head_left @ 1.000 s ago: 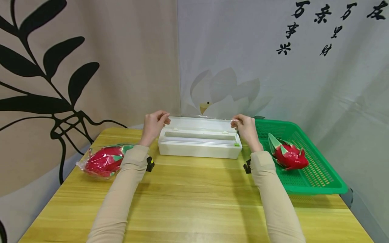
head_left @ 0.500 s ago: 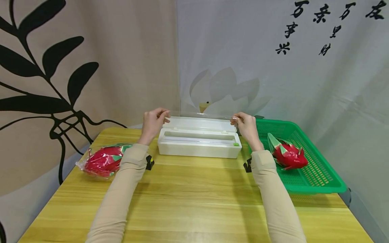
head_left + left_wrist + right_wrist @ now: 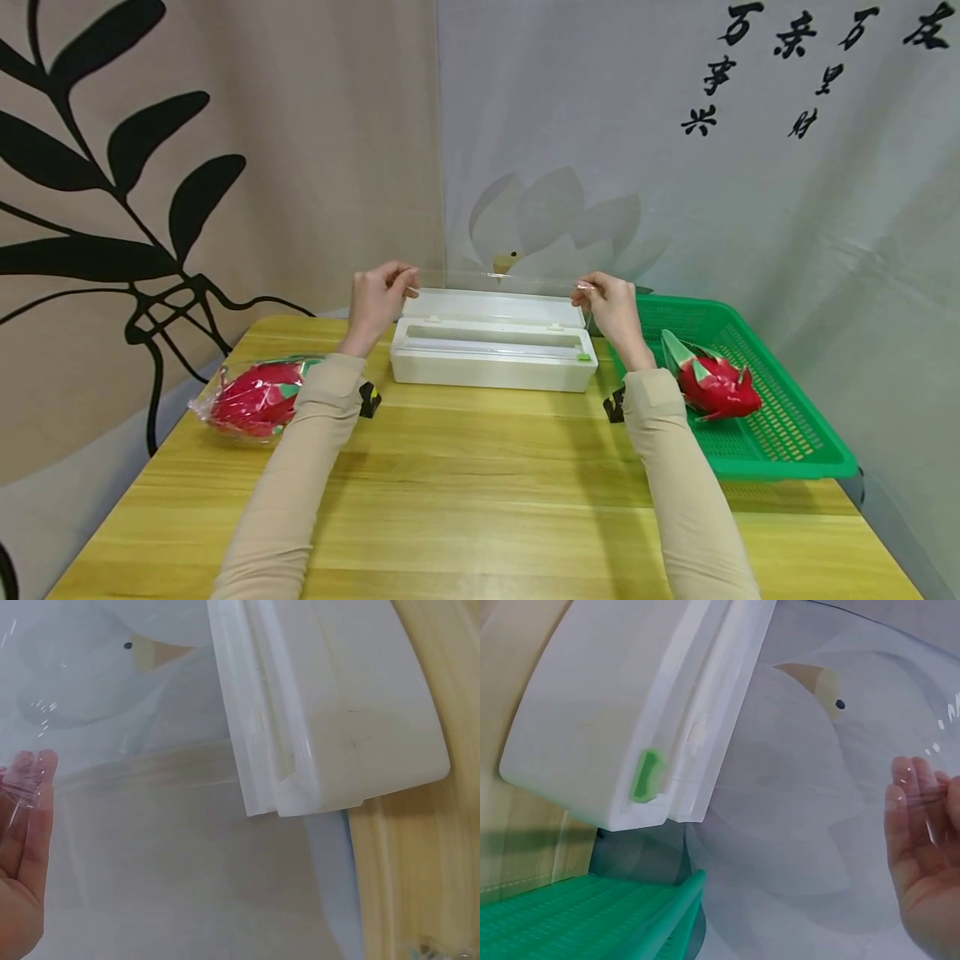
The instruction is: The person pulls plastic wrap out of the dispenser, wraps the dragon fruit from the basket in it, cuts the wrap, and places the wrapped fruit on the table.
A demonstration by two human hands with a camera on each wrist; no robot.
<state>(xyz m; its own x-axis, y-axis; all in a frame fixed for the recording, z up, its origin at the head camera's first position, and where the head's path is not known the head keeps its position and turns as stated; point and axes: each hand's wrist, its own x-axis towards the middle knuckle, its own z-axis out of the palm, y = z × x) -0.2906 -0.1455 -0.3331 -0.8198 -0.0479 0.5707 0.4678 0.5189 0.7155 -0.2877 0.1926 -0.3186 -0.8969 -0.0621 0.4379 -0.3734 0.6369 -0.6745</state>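
Observation:
A clear sheet of plastic wrap (image 3: 498,275) stretches between both hands above a white wrap dispenser box (image 3: 491,372), whose lid (image 3: 491,308) stands raised at the back. My left hand (image 3: 375,304) pinches the sheet's left corner; the left wrist view has the wrap bunched at those fingers (image 3: 41,817). On the other side my right hand (image 3: 611,312) pinches the right corner, seen also in the right wrist view at the fingers (image 3: 911,817). A green slider (image 3: 583,357) sits at the box's right end. The film is so transparent that its lower extent is hard to make out.
A red dragon fruit (image 3: 258,398) in clear wrap lies on the wooden table (image 3: 480,492) beside the left forearm. Right of the box, a green basket (image 3: 795,467) holds an unwrapped dragon fruit (image 3: 720,387). A printed curtain (image 3: 555,100) hangs behind the table.
Both hands have risen slightly, drawing the wrap's edge higher above the raised lid. Box, basket and both dragon fruits have stayed in place.

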